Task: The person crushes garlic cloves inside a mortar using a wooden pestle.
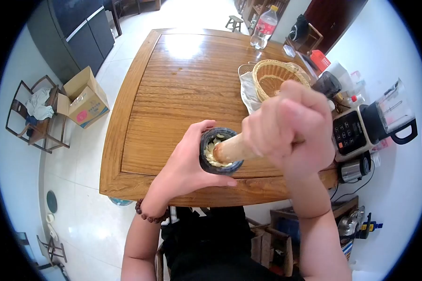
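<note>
A dark stone mortar (203, 151) stands on the wooden table near its front edge. My left hand (185, 159) curves round the mortar's left side, thumb along the front and fingers behind, steadying it. In the mortar lie pale crushed pieces that look like garlic (212, 157). My right hand (293, 126) is a fist round the upper end of a light wooden pestle (237, 149). The pestle slants down to the left, its brownish tip among the pale pieces. A beaded bracelet (150, 218) circles my left wrist.
Right of the hands on the table (173, 98) are a wicker basket (262, 77), a blender (361, 126) and a steel kettle (354, 169). A plastic bottle (264, 29) stands at the far right corner. On the floor at left are a cardboard box (91, 100) and a chair (44, 126).
</note>
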Demonstrator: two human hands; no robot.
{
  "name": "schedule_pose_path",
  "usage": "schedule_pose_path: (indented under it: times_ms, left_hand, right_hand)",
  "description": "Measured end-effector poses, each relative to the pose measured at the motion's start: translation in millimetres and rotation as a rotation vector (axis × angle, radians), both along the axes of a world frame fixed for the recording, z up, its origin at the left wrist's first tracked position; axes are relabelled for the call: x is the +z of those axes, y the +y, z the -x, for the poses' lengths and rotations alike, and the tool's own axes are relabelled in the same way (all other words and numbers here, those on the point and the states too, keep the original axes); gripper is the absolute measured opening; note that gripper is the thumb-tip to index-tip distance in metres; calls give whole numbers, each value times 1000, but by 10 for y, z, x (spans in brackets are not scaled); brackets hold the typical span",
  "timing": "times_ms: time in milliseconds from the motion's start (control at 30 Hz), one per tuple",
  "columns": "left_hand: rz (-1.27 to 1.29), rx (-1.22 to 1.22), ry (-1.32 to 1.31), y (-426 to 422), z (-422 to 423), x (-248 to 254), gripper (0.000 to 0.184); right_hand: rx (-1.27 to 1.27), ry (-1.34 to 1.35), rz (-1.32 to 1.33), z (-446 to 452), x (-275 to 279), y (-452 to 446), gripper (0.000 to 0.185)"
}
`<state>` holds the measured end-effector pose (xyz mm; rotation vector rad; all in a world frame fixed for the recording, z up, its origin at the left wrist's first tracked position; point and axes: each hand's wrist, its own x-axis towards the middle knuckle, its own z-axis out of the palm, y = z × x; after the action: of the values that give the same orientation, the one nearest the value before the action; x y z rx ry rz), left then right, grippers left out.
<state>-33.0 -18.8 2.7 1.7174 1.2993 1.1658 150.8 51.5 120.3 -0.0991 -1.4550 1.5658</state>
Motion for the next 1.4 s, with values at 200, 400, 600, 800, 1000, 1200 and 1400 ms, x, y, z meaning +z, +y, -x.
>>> schedule_pose_path:
  times_ms: [200,400,600,800,1000,1200,1400]
  left_hand:
    - [-19,4,-36,-33,-38,-96,115]
    - [-67,22,17,-1,-93,-88,109]
    - [-24,11,-10,49,-112,-116,105]
    - [-65,51,59,24,-127,-92,100]
    - [-102,50,76,59,-116,-135,100]
    - [-77,55,126,42,-123,-33,102]
    - [-139,72,191,123,-186,-30,85]
  right_hand:
    - [-73,-189,-54,105,-315,30,35]
    - [-34,1,37,30,-234,187,36]
    - [-111,-251,-37,204,-455,40,36]
    - [-59,-56,12,127,-169,109,39]
    - [-93,-337,-81,102,-404,50,34]
    - [-13,-41,34,55,-157,135,35]
    - [-61,-203,37,137,-258,123,34]
